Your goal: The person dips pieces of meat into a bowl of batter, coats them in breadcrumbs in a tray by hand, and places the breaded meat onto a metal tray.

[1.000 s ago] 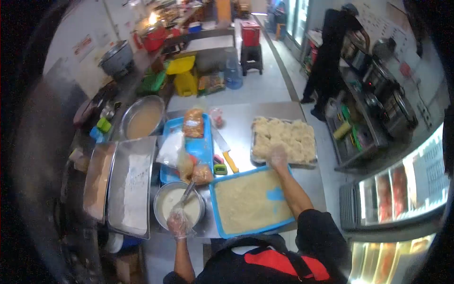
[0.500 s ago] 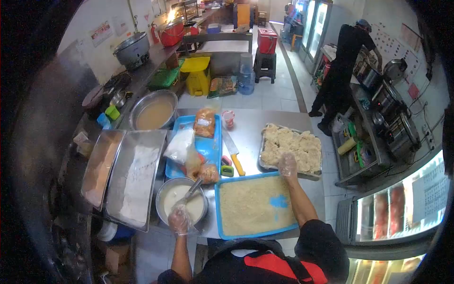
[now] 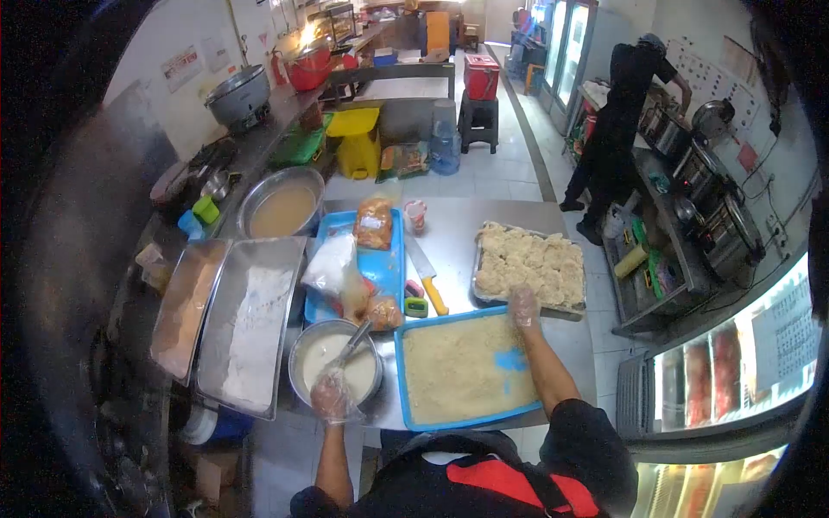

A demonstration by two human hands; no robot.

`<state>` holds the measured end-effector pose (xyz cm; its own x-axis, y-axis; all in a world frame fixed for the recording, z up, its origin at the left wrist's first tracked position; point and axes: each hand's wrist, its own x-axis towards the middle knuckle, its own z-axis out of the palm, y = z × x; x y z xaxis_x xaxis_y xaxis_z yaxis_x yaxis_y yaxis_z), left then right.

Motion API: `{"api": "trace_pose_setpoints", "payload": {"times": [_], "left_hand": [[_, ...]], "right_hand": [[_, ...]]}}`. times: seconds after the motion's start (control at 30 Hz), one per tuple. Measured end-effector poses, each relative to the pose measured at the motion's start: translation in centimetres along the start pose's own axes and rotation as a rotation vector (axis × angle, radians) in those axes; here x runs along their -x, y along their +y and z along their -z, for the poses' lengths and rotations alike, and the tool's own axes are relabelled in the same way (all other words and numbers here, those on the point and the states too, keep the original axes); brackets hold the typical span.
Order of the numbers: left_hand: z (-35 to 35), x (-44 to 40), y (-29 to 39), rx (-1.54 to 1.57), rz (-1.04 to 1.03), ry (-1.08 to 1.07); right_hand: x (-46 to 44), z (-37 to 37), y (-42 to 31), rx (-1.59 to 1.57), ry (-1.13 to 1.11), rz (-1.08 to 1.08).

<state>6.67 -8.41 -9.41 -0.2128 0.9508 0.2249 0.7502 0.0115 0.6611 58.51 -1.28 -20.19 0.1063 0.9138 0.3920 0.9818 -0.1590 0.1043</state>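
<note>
Left grip (image 3: 333, 399) clamped on metal utensil (image 3: 354, 342), over bowl (image 3: 377, 367) of pale liquid. Right grip (image 3: 523, 308) near blue crumb tray (image 3: 401, 380) and metal tray (image 3: 566, 312) of coated pieces; can't tell if fingers apart or together. Knife (image 3: 434, 295) on bench (image 3: 453, 226). Bag label (image 3: 371, 222), wall notice (image 3: 180, 67) unreadable.

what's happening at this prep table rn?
A person's gloved left hand holds a metal utensil in a bowl of white liquid. The gloved right hand is at the near edge of a tray heaped with crumb-coated pieces, beside a blue tray of crumbs. A co-worker stands at the pots.
</note>
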Motion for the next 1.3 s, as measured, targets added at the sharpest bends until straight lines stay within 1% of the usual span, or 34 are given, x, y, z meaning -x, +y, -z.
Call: {"api": "trace_pose_setpoints", "payload": {"times": [0.03, 0.1, 0.2, 0.23, 0.3, 0.33, 0.4, 0.43, 0.5, 0.53, 0.6, 0.67, 0.73, 0.77, 0.83, 0.93, 1.03, 1.1, 1.13, 1.2, 1.27, 1.3], "left_hand": [[0.2, 0.0, 0.4, 0.004, -0.034, 0.015], [0.2, -0.1, 0.7, 0.009, -0.038, 0.018], [-0.4, -0.1, -0.7, 0.047, -0.058, 0.026], [-0.9, -0.2, -1.5, 0.064, -0.067, 0.030], [-1.5, -0.1, -2.5, -0.052, -0.056, 0.049], [-1.6, 0.0, -2.9, -0.109, -0.051, 0.058], [-1.1, -0.1, -2.3, -0.103, 0.000, 0.005], [-0.8, -0.1, -1.9, -0.099, 0.026, -0.022], [-1.3, 0.0, -2.5, -0.115, -0.009, 0.027], [-1.3, 0.1, -2.4, -0.124, -0.028, 0.051], [-1.0, 0.2, -1.8, -0.064, 0.003, 0.027], [-0.7, 0.1, -1.4, -0.044, 0.010, 0.026], [-0.7, 0.0, -1.2, -0.066, -0.003, 0.042], [-0.3, 0.1, -0.6, -0.079, 0.024, 0.025], [0.7, -0.1, 1.2, -0.116, 0.075, -0.017], [0.9, 0.0, 1.7, -0.157, 0.065, -0.011], [1.4, 0.2, 2.2, -0.085, 0.049, -0.094], [-0.7, 0.9, -1.9, -0.178, -0.078, -0.009], [-0.8, 0.1, -1.4, -0.152, -0.018, 0.010], [-3.7, -0.4, -6.6, 0.052, -0.027, 0.023], [-2.5, 0.9, -4.5, 0.057, 0.049, -0.054], [0.1, -0.1, -0.4, -0.044, 0.101, -0.132]], "right_hand": [[0.1, 0.3, 0.0, -0.059, 0.026, 0.009], [-0.1, 0.4, 0.0, -0.182, 0.079, 0.031], [-1.0, -2.5, -0.3, -0.141, -0.108, -0.142], [-1.0, -1.3, -0.7, -0.203, -0.048, -0.103], [-0.8, 2.4, -1.5, -0.328, 0.071, -0.024], [-0.8, 2.4, -1.8, -0.203, 0.035, -0.006], [-0.5, 2.4, -1.9, 0.054, -0.031, 0.031], [0.0, 2.6, -1.7, 0.001, 0.023, 0.000], [1.7, 3.0, -0.9, -0.109, 0.124, -0.065], [2.5, 4.4, -0.9, -0.123, 0.117, -0.114], [4.3, 8.3, -0.2, -0.149, 0.104, -0.213], [6.6, 12.2, 0.4, -0.531, -0.156, -0.631], [7.9, 15.9, -0.2, -0.332, -0.341, -0.793], [9.6, 16.1, -0.2, -0.272, -0.423, -0.844], [13.1, 13.9, 0.2, -0.257, -0.490, -0.833], [17.6, 10.7, 1.0, -0.259, -0.566, -0.825], [21.0, 9.1, 1.3, -0.247, -0.666, -0.829], [23.0, 8.3, 1.4, -0.180, -0.614, -0.751], [23.6, 7.7, 1.3, -0.140, -0.582, -0.705], [25.2, 6.7, 1.0, -0.066, -0.529, -0.619], [25.9, 5.2, 1.3, 0.012, -0.487, -0.514], [26.1, 4.7, 1.6, 0.047, -0.469, -0.473]]}}
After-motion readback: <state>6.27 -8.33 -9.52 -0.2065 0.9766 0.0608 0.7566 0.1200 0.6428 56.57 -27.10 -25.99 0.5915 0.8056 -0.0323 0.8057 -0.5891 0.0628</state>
